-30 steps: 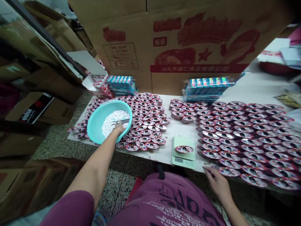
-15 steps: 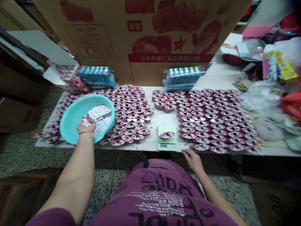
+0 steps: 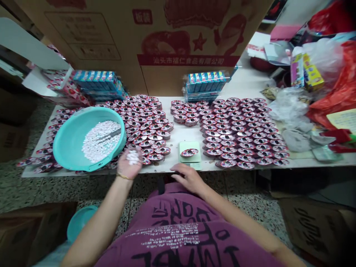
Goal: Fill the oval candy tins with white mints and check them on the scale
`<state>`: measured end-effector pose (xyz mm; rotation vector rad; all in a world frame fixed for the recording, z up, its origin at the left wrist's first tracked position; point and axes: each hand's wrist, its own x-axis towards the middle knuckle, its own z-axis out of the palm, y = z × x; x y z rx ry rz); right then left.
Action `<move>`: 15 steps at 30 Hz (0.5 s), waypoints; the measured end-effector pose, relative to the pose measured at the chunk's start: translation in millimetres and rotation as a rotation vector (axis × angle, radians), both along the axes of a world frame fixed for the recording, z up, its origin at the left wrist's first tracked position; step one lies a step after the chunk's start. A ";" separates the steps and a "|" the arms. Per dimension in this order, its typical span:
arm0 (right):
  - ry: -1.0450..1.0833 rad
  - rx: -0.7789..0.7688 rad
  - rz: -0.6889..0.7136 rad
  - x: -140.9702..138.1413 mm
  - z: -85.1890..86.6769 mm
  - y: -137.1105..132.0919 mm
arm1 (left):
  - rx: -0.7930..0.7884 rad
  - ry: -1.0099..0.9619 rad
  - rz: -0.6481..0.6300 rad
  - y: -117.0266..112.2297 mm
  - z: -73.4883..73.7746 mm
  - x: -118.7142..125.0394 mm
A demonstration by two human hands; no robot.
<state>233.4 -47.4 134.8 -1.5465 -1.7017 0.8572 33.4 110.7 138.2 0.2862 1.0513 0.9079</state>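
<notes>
In my cupped, palm-up left hand lies a small heap of white pellets. That hand is just right of a turquoise basin, where a larger pile of the same pellets holds a grey strip-like tool. My right hand holds nothing; its fingers are apart, in front of a pale green kitchen scale at the table's front edge. One oval, red-rimmed package rests on the scale pan. The scale's display is partly hidden by my right hand.
Stacked oval packages fill the right side, with more stacks beside the basin. Wrapped blue boxes stand before a big carton. Plastic bags lie at far right; another turquoise basin is below the table.
My left hand has come out of the basin and moved right with pellets in its palm. My right hand has moved left to the front of the scale. The view has shifted.
</notes>
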 end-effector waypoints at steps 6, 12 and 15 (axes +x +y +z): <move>-0.589 0.119 0.151 -38.4 13.8 46.2 | -0.391 -0.331 -0.160 -63.2 -32.2 65.7; -0.694 0.095 0.217 -27.2 -9.7 39.2 | -0.446 -0.368 -0.176 -65.7 -49.2 71.0; -0.551 0.026 0.141 -13.2 -17.9 38.1 | -0.451 -0.372 -0.164 -66.6 -56.0 81.0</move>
